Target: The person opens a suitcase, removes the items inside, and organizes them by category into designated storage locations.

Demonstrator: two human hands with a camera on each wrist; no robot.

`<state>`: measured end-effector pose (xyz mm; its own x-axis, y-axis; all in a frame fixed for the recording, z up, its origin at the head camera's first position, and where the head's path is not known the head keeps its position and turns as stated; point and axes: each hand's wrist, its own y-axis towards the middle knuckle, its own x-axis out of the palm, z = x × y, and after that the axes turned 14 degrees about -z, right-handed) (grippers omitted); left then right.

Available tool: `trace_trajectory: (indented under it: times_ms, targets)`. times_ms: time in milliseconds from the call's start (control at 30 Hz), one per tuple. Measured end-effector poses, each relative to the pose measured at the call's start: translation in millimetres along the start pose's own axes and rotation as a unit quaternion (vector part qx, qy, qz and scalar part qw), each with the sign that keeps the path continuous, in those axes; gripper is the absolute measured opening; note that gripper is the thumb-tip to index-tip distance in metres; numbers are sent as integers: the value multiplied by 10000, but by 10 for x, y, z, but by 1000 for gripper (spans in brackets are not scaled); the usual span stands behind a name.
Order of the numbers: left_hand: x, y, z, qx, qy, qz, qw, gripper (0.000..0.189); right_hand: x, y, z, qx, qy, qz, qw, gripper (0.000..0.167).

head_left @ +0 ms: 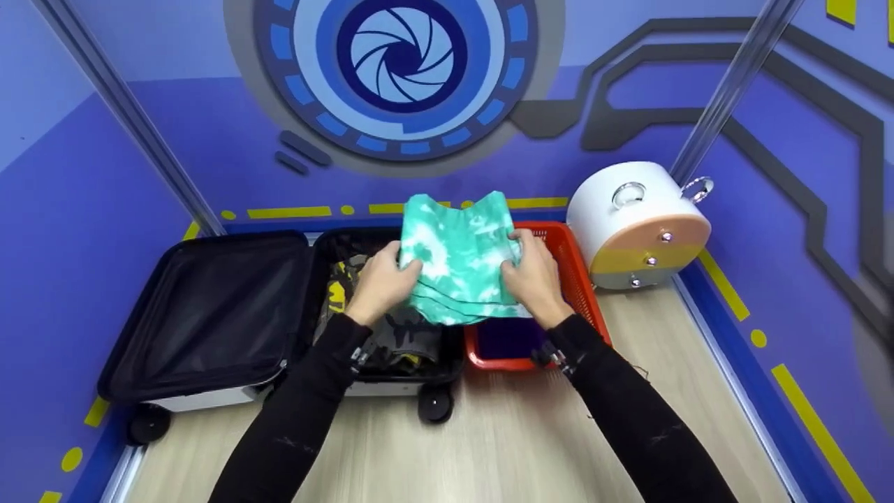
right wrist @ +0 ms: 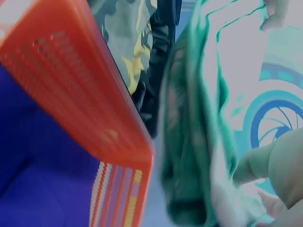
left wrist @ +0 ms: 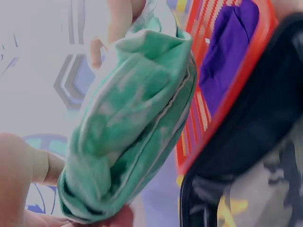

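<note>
A folded green and white tie-dye garment [head_left: 461, 255] is held up between both hands, above the gap between the suitcase and the basket. My left hand [head_left: 385, 279] grips its left edge, thumb on the near face. On the opposite edge my right hand [head_left: 534, 276] pinches the cloth the same way. Several folded layers of the garment [left wrist: 128, 118] show from the side in the left wrist view. Below on the left, the open black suitcase [head_left: 454, 363] holds camouflage clothing [head_left: 408, 339] with yellow patches. A red plastic basket [head_left: 590, 300] with purple cloth [head_left: 506, 339] inside stands below on the right.
The suitcase's open lid [head_left: 209, 314] lies flat to the left, with black wheels [head_left: 435, 404] toward me. A white rounded cabinet [head_left: 614, 209] with coloured drawer fronts stands right of the basket. Blue patterned walls [head_left: 174, 140] enclose the wood-look surface [head_left: 503, 440] at the back and sides.
</note>
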<state>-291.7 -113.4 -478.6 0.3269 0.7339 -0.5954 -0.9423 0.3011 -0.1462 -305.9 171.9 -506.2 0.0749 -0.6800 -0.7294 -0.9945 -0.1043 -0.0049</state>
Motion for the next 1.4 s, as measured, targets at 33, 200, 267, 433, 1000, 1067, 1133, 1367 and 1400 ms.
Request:
trace_trajectory:
  times_ms: [33,200,267,433,1000,1067,1133,1367,1400]
  targets:
    - [42,17,35,27,17,-48,10000,56,-43,-2,30,87,-51,14,9999,49]
    - [277,108,184,37,17,-257,9997,60,-248,-32,185,368,-227,4,9991,47]
    - [391,148,220,42,41,-342,9994,65,-310,-54,246,417,-255,-24,9988,47]
    - [666,241,246,240,142,-396,9988,64,-384,-112,397,442,-126,-171,9988,47]
    - [1210,446,220,29,252,-1030,9944,71,-356,-68,1015,914,79,-539,9943,48]
    - [1251,451,169,43,351,-1041,9939,71,-322,-65,1057,932,74,-647,9935,49]
    - [1283,452,118,91,438,-1032,9936,72,-288,-63,1099,944,21,-723,9929,52]
    - [1299,459,56,611,489,-967,9922,45,-239,-48,1215,964,-543,-965,9892,55]
    - [1290,458,54,649,489,-906,9926,40,-242,-48,1205,998,-630,-1001,9880,56]
